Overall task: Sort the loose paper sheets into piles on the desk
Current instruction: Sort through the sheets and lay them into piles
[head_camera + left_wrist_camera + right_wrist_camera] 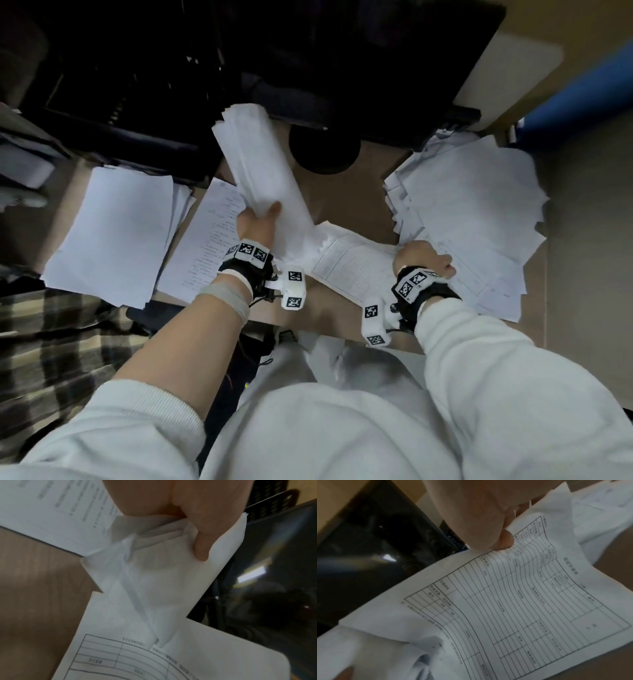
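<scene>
Left grip [257, 219] clenched on curled sheaf [263, 171], right grip [423, 258] pinching form sheet [356, 267]; mid-sort, next probably placing it on a counter [346, 192] pile.

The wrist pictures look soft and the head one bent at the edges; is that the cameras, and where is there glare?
Head view: wide-angle bending at the edges, dim top, bright white held sheaf of papers. Left wrist view: blurred, thumb close and soft, a light reflected in the dark monitor screen. Right wrist view: the printed table sheet is blurred, its text unreadable, and the grid lines bow.
</scene>
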A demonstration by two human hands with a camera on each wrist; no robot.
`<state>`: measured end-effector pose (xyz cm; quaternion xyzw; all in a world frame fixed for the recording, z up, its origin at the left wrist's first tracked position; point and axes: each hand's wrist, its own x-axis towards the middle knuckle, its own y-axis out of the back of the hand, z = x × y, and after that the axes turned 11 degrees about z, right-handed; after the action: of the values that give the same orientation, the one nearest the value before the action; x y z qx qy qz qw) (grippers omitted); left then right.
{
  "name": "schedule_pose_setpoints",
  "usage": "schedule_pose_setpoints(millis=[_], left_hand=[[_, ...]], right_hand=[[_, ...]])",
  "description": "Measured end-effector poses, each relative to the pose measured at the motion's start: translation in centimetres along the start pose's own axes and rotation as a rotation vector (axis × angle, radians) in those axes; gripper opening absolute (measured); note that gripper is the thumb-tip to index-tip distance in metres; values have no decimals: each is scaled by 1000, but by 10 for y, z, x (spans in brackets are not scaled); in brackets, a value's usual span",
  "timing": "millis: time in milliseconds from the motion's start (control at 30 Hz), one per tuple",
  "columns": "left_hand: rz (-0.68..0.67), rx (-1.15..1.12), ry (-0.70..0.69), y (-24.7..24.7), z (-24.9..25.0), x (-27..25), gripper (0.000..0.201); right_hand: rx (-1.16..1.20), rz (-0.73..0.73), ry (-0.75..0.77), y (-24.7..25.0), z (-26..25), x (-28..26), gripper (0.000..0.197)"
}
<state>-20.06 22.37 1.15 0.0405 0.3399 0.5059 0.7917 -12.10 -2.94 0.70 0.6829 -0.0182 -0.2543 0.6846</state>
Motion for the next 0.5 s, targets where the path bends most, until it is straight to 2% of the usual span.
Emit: schedule_pose_setpoints(millis=[100, 267, 500], left_hand=[[25, -71, -24, 2, 17, -12, 48], [106, -132, -49, 19, 18, -28, 42], [112, -134, 93, 35, -26, -48, 43]], right_hand=[[-94, 55, 169, 16, -7, 7, 38], [-188, 120, 452, 29, -41, 17, 34], [-97, 124, 725, 19, -91, 5, 28]])
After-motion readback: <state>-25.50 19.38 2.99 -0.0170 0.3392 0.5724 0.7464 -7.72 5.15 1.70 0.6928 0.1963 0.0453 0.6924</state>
